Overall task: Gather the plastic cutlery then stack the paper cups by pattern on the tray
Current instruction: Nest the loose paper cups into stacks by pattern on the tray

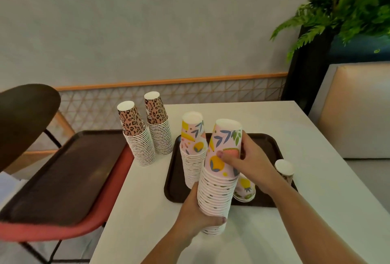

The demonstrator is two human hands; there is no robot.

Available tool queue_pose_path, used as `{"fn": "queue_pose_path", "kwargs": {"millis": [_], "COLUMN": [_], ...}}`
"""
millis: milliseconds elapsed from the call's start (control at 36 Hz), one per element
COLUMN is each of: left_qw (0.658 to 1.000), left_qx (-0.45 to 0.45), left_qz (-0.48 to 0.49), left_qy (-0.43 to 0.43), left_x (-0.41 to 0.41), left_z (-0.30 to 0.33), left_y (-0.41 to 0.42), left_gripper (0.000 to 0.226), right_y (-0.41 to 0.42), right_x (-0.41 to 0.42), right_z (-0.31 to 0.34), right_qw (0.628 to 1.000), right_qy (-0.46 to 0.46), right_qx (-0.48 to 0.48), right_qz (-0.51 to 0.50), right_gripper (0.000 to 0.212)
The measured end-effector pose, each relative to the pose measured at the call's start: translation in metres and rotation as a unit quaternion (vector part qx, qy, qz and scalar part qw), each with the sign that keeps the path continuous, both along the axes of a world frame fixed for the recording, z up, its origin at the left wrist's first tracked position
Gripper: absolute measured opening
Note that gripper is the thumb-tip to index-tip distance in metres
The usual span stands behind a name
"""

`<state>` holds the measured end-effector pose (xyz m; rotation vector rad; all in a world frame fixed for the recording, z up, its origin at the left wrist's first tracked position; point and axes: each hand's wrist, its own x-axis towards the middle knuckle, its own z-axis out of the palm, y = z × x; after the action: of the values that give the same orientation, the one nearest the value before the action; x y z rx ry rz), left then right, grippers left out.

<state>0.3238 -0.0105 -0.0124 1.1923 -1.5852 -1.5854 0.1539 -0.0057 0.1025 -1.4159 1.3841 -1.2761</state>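
Note:
A tall stack of upside-down fruit-pattern paper cups [217, 187] is held between both hands above the white table's near side. My left hand [196, 213] grips its lower part and my right hand [251, 162] grips the top cup. A second fruit-pattern stack [193, 149] stands on the dark brown tray [263, 141]. A short fruit-pattern stack [244, 190] and a small cup [285, 169] sit on the tray behind my right arm. Two leopard-print stacks [137, 137] [159, 124] stand on the table's far left corner. No cutlery is visible.
A second dark tray [63, 173] lies on a red chair [63, 234] to the left of the white table [316, 179]. A dark chair back [23, 116] rises at far left. A padded bench [354, 111] and a fern in a black planter [346, 6] stand at right.

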Motion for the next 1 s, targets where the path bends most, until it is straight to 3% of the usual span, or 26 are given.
{"fn": "queue_pose_path", "kwargs": {"millis": [306,639,1000], "left_qw": [0.999,0.998,0.998], "left_qx": [-0.012,-0.015,-0.026], "left_qz": [-0.015,-0.030,-0.041], "left_qy": [-0.035,-0.047,-0.043], "left_x": [0.009,0.022,0.029], "left_z": [0.002,0.001,0.000], "left_y": [-0.003,-0.014,-0.022], "left_gripper": [0.089,0.089,0.088], "right_y": [-0.002,-0.009,-0.014], "right_x": [0.004,0.017,0.019], "right_z": [0.003,0.000,0.009], "right_qw": [0.999,0.997,0.993], "right_qy": [0.002,0.012,-0.034], "right_qx": [-0.015,-0.012,-0.017], "right_qz": [-0.044,-0.074,-0.108], "right_gripper": [0.036,0.040,0.039]}}
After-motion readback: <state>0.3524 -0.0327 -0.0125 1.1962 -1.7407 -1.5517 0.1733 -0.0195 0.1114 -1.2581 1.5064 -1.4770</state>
